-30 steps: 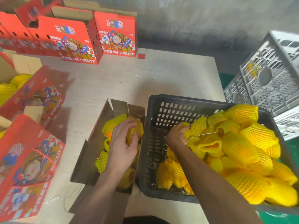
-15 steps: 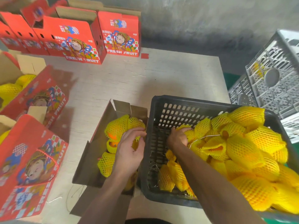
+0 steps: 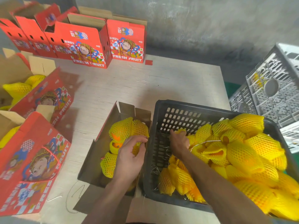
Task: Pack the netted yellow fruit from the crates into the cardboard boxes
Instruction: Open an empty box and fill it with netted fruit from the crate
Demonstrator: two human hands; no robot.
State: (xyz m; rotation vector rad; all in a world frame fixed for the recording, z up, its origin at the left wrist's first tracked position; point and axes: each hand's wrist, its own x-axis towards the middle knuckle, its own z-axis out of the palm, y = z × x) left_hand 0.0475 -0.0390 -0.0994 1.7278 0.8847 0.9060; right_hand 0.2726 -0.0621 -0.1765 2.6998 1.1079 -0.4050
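The pale wooden worktop (image 3: 129, 88) stands against a grey concrete wall (image 3: 202, 21), with grey plastic crates (image 3: 271, 94) stacked off its right edge. A black slotted plastic crate (image 3: 176, 115) sits at the near right corner, heaped with yellow fruit in foam net sleeves (image 3: 246, 156) lying at mixed angles, many with their long axis slanting toward the far right. Just left of it, touching, an open brown-lined cardboard box (image 3: 100, 152) runs lengthwise from the near edge toward the far edge and holds several netted fruit (image 3: 123, 130). Red printed "FRESH FRUIT" boxes (image 3: 90, 44) line the far left corner and left edge. The left hand (image 3: 129, 157) curls its fingers in a grip on a netted fruit inside the box. The right hand (image 3: 179, 143) pinches a net sleeve in the crate.
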